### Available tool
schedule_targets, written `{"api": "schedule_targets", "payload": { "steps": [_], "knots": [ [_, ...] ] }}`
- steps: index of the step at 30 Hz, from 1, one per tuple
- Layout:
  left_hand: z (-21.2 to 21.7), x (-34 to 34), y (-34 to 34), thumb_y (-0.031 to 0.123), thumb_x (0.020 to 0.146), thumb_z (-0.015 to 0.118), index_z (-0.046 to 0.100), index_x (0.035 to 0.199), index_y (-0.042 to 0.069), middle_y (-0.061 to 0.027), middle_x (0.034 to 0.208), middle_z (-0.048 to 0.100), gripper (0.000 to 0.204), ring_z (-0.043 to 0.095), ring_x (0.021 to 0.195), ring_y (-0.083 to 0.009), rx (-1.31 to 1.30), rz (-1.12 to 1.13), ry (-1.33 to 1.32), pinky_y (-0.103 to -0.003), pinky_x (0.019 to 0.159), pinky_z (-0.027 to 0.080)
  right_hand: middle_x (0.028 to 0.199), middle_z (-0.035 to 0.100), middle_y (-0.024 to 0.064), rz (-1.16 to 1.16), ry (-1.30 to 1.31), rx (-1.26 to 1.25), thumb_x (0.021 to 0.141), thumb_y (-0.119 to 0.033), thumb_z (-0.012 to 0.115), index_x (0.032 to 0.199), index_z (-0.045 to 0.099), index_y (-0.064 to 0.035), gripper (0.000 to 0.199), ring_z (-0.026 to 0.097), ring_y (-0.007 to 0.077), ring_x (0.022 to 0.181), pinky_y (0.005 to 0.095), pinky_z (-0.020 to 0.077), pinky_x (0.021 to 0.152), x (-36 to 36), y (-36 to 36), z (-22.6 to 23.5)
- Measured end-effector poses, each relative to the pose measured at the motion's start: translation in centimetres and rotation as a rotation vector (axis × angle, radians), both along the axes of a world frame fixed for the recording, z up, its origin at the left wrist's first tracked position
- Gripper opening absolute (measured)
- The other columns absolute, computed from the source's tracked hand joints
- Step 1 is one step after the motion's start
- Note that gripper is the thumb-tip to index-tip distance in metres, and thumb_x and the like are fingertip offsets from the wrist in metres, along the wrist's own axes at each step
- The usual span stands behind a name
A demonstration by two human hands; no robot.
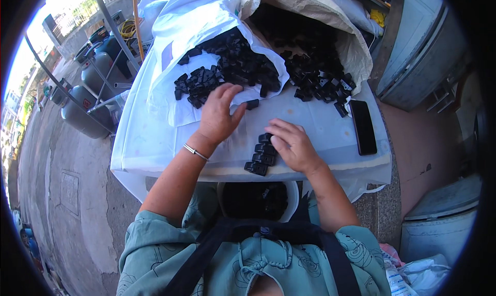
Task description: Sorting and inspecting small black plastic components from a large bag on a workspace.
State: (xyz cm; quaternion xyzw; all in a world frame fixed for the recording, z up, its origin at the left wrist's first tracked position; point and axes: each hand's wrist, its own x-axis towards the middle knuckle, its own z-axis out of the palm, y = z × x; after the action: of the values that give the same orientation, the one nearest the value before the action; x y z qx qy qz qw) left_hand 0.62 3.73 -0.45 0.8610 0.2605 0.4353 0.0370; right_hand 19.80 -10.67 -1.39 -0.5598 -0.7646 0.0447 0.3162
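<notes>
My left hand (221, 110) is over the near edge of a heap of small black plastic parts (227, 63), which spills from a white woven sack (191, 22). Its fingers are spread and appear to hold nothing. One loose black part (252, 104) lies beside the thumb. Several matching parts stand in a short, slanting row (264, 154) near the table's front edge. At the far end of that row, the bent thumb and fingers of my right hand (295, 147) close about the last part, partly covering it.
A beige sack (356, 43) at the back right spills more black parts (320, 81). A phone (363, 127) lies on the white-covered table (150, 146). Below its front edge, a white bucket (293, 198) holds black parts. Grey gas cylinders (85, 112) stand to the left.
</notes>
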Motion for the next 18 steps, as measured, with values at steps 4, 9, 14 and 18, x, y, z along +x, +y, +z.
{"api": "schedule_targets", "payload": {
  "steps": [4, 9, 14, 18],
  "knots": [
    [2.9, -2.5, 6.7, 0.035, 0.087, 0.065, 0.053, 0.13, 0.013, -0.0176, 0.137, 0.047, 0.049, 0.044, 0.126, -0.0372, -0.218, 0.475, 0.311, -0.045, 0.102, 0.04, 0.126, 0.057, 0.0193, -0.404, 0.223, 0.201, 0.095, -0.02, 0.053, 0.12, 0.06, -0.0028, 0.032, 0.052, 0.0348, 0.119, 0.0392, 0.041, 0.101, 5.8, 1.1, 2.7],
    [1.7, 0.8, 14.2, 0.056, 0.088, 0.056, 0.045, 0.14, 0.02, -0.0194, 0.147, 0.035, 0.065, 0.036, 0.135, -0.0378, -0.462, 0.395, 0.403, -0.049, 0.105, 0.037, 0.127, 0.056, 0.0178, -0.748, -0.046, 0.22, 0.095, -0.034, 0.052, 0.124, 0.059, -0.0073, 0.04, 0.052, 0.0348, 0.12, 0.0425, 0.0393, 0.103, 14.9, 7.3, 2.3],
    [2.7, 6.7, 12.8, 0.063, 0.081, 0.055, 0.049, 0.137, 0.026, -0.0134, 0.149, 0.035, 0.068, 0.04, 0.132, -0.0379, -0.573, 0.273, 0.465, -0.059, 0.105, 0.03, 0.131, 0.056, 0.0068, -0.895, -0.199, -0.246, 0.091, -0.06, 0.041, 0.126, 0.061, -0.0236, 0.055, 0.053, 0.0312, 0.119, 0.0474, 0.037, 0.1, 15.2, 10.6, 2.7],
    [2.1, 4.4, 11.5, 0.058, 0.078, 0.058, 0.056, 0.13, 0.025, -0.0135, 0.144, 0.041, 0.062, 0.046, 0.125, -0.0377, -0.448, 0.151, 0.505, -0.057, 0.103, 0.033, 0.127, 0.059, 0.0084, -0.759, -0.155, -0.215, 0.088, -0.057, 0.049, 0.115, 0.069, -0.0202, 0.05, 0.053, 0.0293, 0.119, 0.0461, 0.0375, 0.1, 11.9, 9.8, 2.1]
  ]
}}
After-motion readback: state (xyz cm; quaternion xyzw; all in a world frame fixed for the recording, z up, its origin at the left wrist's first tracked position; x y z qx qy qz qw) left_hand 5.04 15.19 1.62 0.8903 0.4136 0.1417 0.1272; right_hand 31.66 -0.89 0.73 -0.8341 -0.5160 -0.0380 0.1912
